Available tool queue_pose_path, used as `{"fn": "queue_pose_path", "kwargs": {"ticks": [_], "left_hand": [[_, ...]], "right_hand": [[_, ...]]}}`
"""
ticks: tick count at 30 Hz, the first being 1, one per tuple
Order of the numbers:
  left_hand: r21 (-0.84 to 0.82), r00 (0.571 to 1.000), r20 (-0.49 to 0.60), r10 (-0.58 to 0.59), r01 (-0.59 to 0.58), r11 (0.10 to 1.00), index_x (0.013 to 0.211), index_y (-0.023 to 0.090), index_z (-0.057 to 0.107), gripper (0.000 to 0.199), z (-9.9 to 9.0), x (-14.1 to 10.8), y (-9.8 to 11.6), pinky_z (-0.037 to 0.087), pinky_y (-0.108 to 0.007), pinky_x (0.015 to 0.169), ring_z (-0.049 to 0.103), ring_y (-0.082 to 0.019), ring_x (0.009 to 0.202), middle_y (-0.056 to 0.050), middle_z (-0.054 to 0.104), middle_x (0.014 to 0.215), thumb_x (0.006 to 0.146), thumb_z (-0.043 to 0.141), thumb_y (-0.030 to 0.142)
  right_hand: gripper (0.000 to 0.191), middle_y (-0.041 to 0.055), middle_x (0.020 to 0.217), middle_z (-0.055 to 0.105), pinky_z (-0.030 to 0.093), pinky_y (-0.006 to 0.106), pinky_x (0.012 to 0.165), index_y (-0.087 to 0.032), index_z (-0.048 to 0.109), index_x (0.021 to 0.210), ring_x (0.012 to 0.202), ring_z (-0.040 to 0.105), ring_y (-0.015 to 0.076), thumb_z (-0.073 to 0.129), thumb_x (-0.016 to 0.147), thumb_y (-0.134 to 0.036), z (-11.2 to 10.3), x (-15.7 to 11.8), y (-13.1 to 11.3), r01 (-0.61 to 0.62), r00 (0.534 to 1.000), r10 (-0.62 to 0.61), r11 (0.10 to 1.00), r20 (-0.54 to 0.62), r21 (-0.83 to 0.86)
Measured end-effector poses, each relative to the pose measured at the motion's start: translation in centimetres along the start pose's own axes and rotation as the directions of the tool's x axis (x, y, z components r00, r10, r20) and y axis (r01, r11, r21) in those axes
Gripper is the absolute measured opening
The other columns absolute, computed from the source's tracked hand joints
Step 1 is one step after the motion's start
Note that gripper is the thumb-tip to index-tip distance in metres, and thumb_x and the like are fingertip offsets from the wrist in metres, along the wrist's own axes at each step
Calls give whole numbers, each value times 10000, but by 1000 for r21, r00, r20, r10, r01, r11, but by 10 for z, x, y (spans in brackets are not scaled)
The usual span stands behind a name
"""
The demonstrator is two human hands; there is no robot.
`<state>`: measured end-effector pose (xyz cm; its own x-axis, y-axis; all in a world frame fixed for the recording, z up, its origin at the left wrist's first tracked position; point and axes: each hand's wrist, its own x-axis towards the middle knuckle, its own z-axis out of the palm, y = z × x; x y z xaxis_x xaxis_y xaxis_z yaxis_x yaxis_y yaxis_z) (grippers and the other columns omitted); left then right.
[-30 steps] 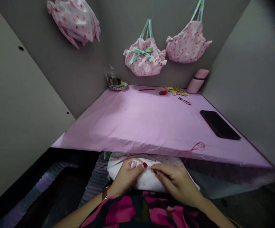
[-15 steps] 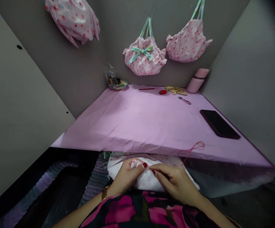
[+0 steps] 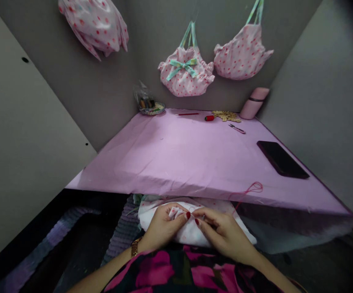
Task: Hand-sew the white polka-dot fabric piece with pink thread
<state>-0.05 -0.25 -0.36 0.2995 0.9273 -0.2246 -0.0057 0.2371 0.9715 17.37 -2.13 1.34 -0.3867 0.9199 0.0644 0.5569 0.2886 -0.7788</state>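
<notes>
White fabric with small pink dots [image 3: 191,236] lies over my lap, below the table's front edge. My left hand [image 3: 167,223] pinches a gathered fold of it between thumb and fingers. Close beside it on the right, my right hand [image 3: 219,228] has its thumb and index finger drawn together at the same fold; what they hold is too small to make out. Red thread [image 3: 254,187] lies looped on the table's front edge and runs down towards the fabric.
The pink-covered table [image 3: 176,154] holds a phone [image 3: 282,159], snips [image 3: 236,129], a red spool [image 3: 209,118], beige pieces [image 3: 226,116], a red pencil [image 3: 187,114], a basket [image 3: 156,109] and a pink bottle [image 3: 254,103]. Dotted cloth items, one with a bow [image 3: 186,73], hang behind.
My right thumb and fingers have parted slightly from each other, and my left thumb has shifted a little to the right. The fabric has hardly moved.
</notes>
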Motion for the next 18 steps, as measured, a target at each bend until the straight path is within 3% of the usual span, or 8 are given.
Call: {"fn": "queue_pose_path", "kwargs": {"ticks": [9,18], "left_hand": [[164,994,-94,52,-36,986,633,150,630,128,0,-1,5,370,-233,548,506,-146,578,-24,609,613,663,647,273],[129,998,-35,47,-42,991,676,141,638,124,0,-3,3,365,-234,558,499,-142,582,-26,606,626,698,611,260]], "right_hand": [[226,-3,623,613,366,210,503,-166,640,870,539,534,115,422,855,-225,1,-1,0,8,999,-7,1000,-36,29],[219,-6,595,568,358,216,516,-161,603,836,523,495,112,401,865,-241,2,-1,1,-18,1000,18,1000,-19,21]]}}
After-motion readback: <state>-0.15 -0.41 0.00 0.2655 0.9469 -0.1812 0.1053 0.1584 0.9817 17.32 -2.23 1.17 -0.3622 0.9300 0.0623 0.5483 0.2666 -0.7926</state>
